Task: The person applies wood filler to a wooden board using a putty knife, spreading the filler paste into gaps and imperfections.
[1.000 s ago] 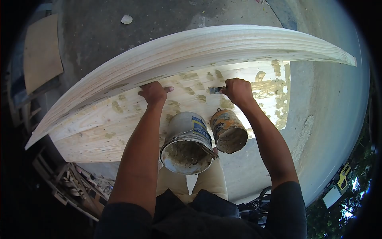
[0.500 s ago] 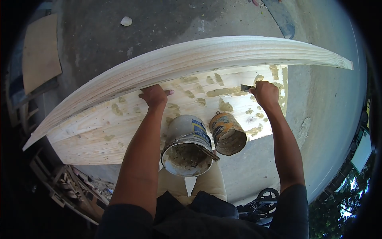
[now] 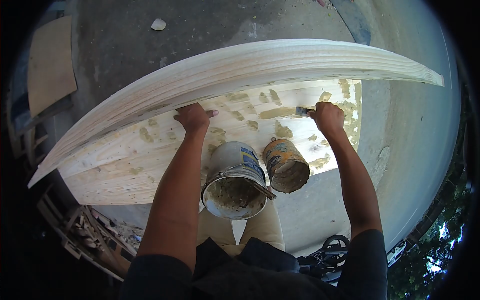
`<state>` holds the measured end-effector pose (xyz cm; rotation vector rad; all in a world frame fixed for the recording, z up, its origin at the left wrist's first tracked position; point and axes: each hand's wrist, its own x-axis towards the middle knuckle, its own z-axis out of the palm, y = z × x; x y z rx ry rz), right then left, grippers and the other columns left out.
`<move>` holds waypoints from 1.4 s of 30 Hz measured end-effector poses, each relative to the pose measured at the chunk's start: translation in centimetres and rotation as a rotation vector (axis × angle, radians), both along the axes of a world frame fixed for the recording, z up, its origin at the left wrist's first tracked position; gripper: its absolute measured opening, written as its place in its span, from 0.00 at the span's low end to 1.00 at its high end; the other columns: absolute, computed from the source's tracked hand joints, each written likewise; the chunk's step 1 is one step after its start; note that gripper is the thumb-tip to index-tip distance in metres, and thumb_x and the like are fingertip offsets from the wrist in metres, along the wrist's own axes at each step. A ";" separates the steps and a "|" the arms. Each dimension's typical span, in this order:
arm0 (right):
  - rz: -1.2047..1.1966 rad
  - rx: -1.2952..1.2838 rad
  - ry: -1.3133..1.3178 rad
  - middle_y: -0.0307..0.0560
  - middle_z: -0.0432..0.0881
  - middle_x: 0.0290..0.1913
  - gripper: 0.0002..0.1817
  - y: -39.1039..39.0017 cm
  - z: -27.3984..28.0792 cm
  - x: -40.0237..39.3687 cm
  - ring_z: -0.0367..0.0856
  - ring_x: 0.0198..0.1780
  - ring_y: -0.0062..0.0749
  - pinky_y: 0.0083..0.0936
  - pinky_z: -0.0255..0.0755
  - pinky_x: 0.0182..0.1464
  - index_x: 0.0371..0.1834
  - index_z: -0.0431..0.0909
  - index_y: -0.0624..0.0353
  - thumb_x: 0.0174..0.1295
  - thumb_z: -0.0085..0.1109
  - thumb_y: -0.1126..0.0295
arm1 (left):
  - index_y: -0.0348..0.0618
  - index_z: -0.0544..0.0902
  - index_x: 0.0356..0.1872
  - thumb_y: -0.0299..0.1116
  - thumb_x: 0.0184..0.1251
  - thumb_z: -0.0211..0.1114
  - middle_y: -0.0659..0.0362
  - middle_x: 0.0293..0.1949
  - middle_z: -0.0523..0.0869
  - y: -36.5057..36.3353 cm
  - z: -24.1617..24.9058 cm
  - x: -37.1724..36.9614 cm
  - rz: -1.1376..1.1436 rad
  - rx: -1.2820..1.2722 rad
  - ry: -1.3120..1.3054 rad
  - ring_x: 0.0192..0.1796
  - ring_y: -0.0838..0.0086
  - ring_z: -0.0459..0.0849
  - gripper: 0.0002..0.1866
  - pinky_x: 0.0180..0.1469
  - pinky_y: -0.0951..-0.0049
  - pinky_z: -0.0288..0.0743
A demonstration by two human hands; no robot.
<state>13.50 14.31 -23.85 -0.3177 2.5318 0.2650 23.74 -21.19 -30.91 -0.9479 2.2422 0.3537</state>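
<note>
My right hand point(image 3: 327, 119) is closed round a putty knife point(image 3: 302, 111). Its dark blade lies against the pale wooden panel point(image 3: 110, 175), at the right end of a long tan filler streak point(image 3: 277, 113). My left hand point(image 3: 193, 118) leans on the panel farther left, thumb and an outer finger spread; the other fingertips are hidden at the long curved plank point(image 3: 250, 62) along the far side. Patches of filler dot the panel. On its near part stand a white bucket point(image 3: 232, 160) with a stick across its mouth and a smaller orange, filler-crusted can point(image 3: 285, 155).
Concrete floor point(image 3: 210, 30) surrounds the panel. A brown board point(image 3: 51, 65) leans at the far left, and scrap wood point(image 3: 95, 235) lies at the lower left. A black wheel point(image 3: 336, 248) shows near my right elbow. A white fragment point(image 3: 158, 24) lies on the floor.
My right hand and the putty knife have shifted slightly left along the filler streak. My left hand stays in place. The plank sits slightly higher in view.
</note>
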 end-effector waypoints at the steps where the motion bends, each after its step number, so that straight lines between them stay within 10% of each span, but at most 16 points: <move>1: 0.010 0.041 0.009 0.52 0.88 0.31 0.18 0.2 0.7 -0.3 0.89 0.36 0.45 0.38 0.81 0.39 0.33 0.87 0.57 0.58 0.72 0.51 | 0.41 0.59 0.76 0.59 0.42 0.83 0.44 0.75 0.64 0.0 0.0 0.1 0.010 0.002 0.024 0.77 0.47 0.59 0.62 0.66 0.44 0.67; 42: -0.057 -0.192 -0.019 0.51 0.86 0.28 0.21 1.2 1.6 0.1 0.87 0.35 0.48 0.40 0.79 0.39 0.31 0.86 0.57 0.57 0.71 0.47 | 0.44 0.58 0.76 0.57 0.42 0.84 0.47 0.75 0.64 -0.3 -1.7 0.5 0.028 -0.022 0.096 0.77 0.50 0.59 0.61 0.69 0.44 0.67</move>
